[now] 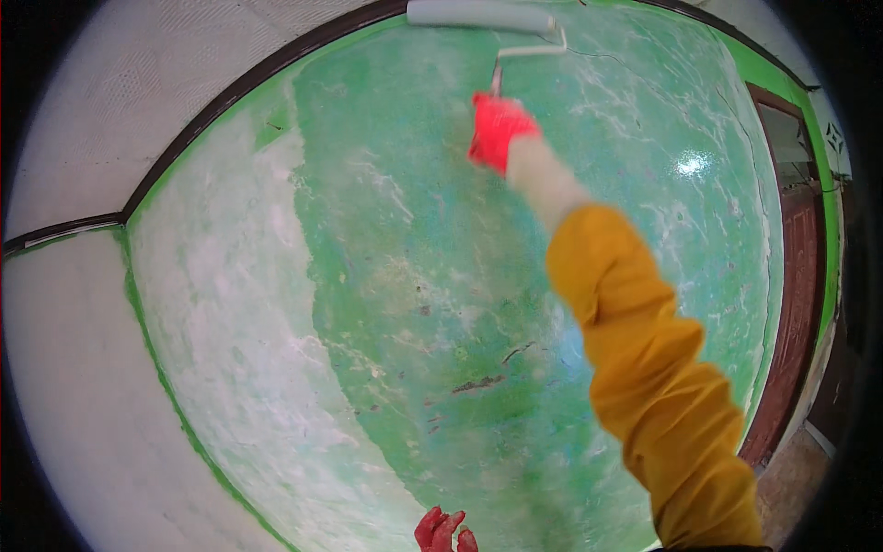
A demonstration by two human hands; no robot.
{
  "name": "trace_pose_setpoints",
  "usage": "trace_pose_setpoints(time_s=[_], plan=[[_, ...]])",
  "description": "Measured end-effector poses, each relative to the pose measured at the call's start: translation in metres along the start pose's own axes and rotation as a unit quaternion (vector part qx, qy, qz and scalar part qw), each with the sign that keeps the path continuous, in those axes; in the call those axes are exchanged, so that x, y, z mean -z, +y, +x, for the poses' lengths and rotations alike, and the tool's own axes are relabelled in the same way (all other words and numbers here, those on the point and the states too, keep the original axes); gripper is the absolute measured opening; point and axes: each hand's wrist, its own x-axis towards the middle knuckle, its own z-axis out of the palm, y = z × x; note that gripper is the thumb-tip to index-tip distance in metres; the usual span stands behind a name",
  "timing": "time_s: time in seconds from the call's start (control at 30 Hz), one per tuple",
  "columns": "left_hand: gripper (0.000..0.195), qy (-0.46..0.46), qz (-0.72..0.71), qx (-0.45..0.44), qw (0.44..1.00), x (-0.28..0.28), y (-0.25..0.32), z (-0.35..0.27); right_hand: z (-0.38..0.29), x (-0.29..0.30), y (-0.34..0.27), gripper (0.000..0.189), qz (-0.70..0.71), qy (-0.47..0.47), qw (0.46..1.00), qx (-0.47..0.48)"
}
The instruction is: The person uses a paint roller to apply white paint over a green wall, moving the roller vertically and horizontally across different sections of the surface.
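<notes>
My right hand [503, 132], in a red glove with a pale cuff, grips the handle of a paint roller [483, 16]. The arm, in a mustard-yellow sleeve, reaches up across the view. The white roller sleeve lies sideways at the top of a green wall [414, 207], close to the dark trim. My left hand [445, 530], in a red glove, shows only its bent fingers at the bottom edge. Nothing can be seen in those fingers; the palm is out of view. The wall around the right hand looks wet and glossy, with thin whitish streaks over green.
A whitish band of wall [221, 297] runs down the left, beside a green-edged corner and a pale adjoining wall [76, 359]. Dark trim [227, 90] borders the patterned ceiling [138, 83]. At the right stands a brown door [797, 303]. Cracks and chips [477, 384] mark the wall.
</notes>
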Motion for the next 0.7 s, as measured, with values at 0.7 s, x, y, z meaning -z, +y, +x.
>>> trace_pose_setpoints(time_s=[0.7], plan=[[0.058,-0.320,-0.094,0.149,0.931,-0.199,0.009,-0.071,-0.754,0.080,-0.002,0.034,-0.002,-0.234,0.725,-0.648]])
